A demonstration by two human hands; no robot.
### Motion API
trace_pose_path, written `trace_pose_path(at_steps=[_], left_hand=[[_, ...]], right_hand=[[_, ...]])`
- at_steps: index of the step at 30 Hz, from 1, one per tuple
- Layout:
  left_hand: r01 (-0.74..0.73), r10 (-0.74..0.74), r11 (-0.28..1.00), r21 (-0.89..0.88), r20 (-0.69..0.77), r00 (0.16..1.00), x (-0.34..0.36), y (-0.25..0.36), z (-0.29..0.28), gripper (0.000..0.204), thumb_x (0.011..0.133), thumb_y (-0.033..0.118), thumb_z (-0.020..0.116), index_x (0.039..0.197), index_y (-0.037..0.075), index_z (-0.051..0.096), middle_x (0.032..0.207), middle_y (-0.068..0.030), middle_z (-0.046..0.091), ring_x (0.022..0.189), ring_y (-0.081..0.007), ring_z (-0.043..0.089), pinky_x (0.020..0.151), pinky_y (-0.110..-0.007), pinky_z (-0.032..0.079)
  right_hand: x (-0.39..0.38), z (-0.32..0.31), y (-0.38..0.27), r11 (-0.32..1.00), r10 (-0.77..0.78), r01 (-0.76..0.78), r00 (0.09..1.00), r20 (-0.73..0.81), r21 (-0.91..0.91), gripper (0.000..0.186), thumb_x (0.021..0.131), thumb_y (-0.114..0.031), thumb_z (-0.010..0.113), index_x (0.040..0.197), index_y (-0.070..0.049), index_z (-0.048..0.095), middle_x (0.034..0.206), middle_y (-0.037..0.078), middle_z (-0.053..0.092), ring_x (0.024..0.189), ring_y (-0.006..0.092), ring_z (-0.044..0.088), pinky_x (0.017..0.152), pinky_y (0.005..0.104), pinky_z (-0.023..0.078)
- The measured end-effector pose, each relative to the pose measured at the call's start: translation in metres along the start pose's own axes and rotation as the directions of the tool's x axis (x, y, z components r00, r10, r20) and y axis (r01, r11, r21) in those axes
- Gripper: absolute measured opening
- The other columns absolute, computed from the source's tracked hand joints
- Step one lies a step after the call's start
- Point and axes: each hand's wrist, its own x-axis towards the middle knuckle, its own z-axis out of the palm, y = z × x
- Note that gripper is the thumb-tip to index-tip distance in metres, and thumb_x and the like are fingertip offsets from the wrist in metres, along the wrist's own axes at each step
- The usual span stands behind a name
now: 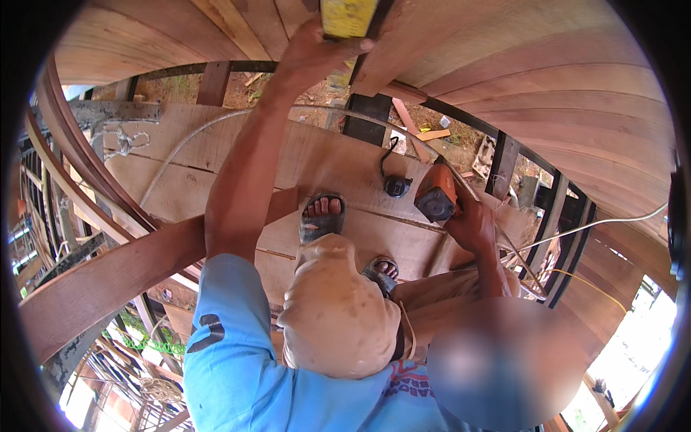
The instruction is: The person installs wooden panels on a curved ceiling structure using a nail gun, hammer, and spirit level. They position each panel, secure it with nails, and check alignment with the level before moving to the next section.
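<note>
My left hand reaches up to the far edge of the view. Its fingers are closed round a flat yellow bar that stands against the wooden wall boards, with the thumb across its face. My right hand grips an orange-and-black power tool low at the right; its black end faces up, and its exact kind does not show. Just left of that tool, a black tape measure with a wrist strap lies on the plank floor.
I crouch on wide planks, feet in dark sandals. A grey hose arcs across the floor. A long board slants under my left arm. Beyond the planks, dark beams frame a gap above littered ground. Curved board walls rise ahead.
</note>
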Motion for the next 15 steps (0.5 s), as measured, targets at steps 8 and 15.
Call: trace_pose_path(at_steps=[8, 15], left_hand=[[-0.138, 0.184, 0.934, 0.329, -0.112, 0.977, -0.018, 0.055, -0.026, 0.051, 0.082, 0.037, 0.089, 0.115, 0.001, 0.073, 0.102, -0.0083, 0.079, 0.091, -0.0136, 0.073, 0.077, -0.032, 0.058], [-0.077, 0.098, 0.97, 0.229, -0.081, 0.992, -0.019, 0.06, -0.028, 0.046, 0.083, 0.033, 0.089, 0.109, -0.001, 0.07, 0.1, -0.0066, 0.076, 0.092, -0.0115, 0.068, 0.079, -0.029, 0.056]], right_hand=[[-0.003, -0.006, -0.002, 0.996, 0.062, -0.071, 0.984, 0.167, 0.046, 0.065, 0.077, -0.023, 0.074, 0.14, -0.019, 0.059, 0.097, 0.019, 0.075, 0.091, 0.043, 0.072, 0.083, 0.0527, 0.056], [-0.013, 0.022, 0.005, 0.997, -0.076, 0.074, 0.967, 0.243, 0.017, 0.069, 0.079, -0.036, 0.078, 0.141, -0.014, 0.057, 0.097, 0.022, 0.074, 0.093, 0.0434, 0.071, 0.083, 0.0533, 0.056]])
